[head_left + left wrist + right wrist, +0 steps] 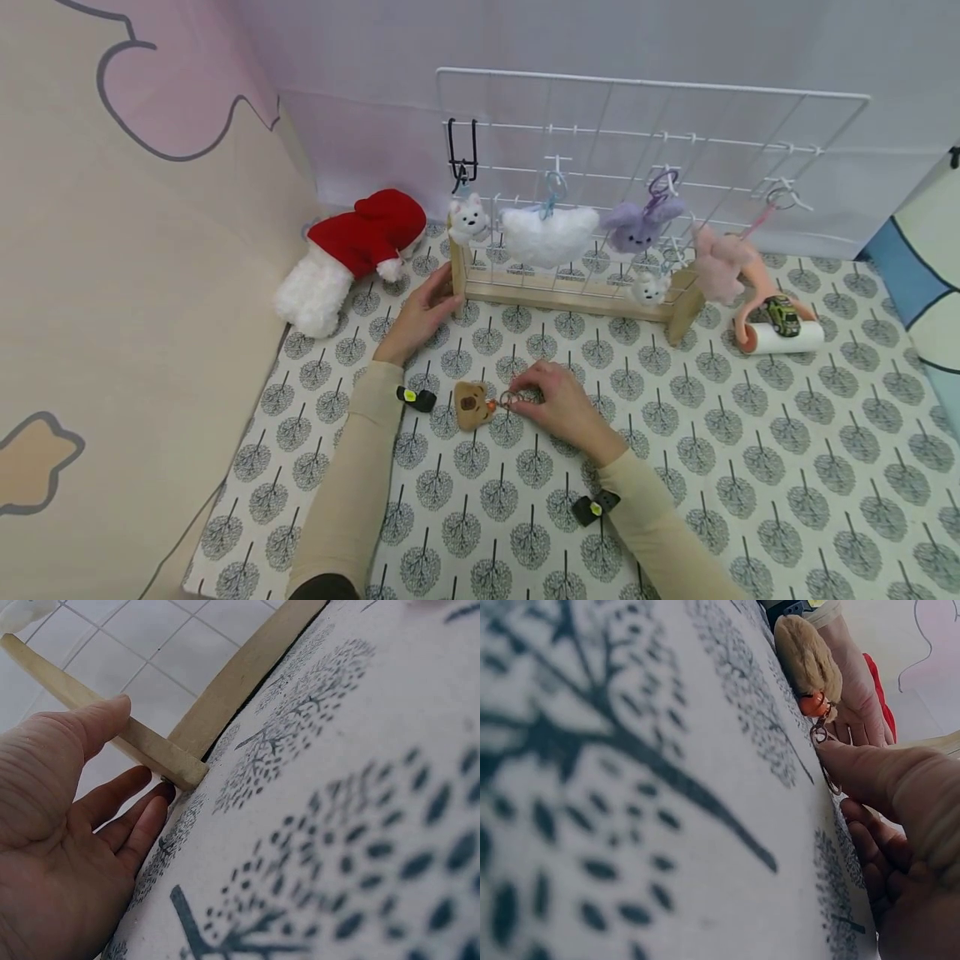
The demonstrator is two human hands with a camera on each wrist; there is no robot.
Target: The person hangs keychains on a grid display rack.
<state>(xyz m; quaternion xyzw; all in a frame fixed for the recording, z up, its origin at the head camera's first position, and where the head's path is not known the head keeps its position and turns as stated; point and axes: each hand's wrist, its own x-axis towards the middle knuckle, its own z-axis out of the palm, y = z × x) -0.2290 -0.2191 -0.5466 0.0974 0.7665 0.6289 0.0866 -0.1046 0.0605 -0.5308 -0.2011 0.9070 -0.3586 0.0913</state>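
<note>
A brown plush keychain [471, 406] with a bear-like face lies on the tablecloth. My right hand [557, 405] pinches its metal ring [510, 399] between thumb and fingers. An orange bead [813, 703] joins plush and ring in the right wrist view. Farther left, my left hand [422, 315] holds the left wooden foot [154, 750] of a white wire rack [652, 82], thumb on one side and fingers on the other. From the rack hang a white plush [549, 237], a purple plush [637, 223], a pink plush [722, 265] and small white dog charms [469, 220].
A white plush toy in a red hooded garment [367, 237] lies left of the rack. At the right, a lint roller [783, 337] rests near the right foot [684, 308], with a small green toy car [783, 315] on it. A black hook [462, 154] hangs at the upper left.
</note>
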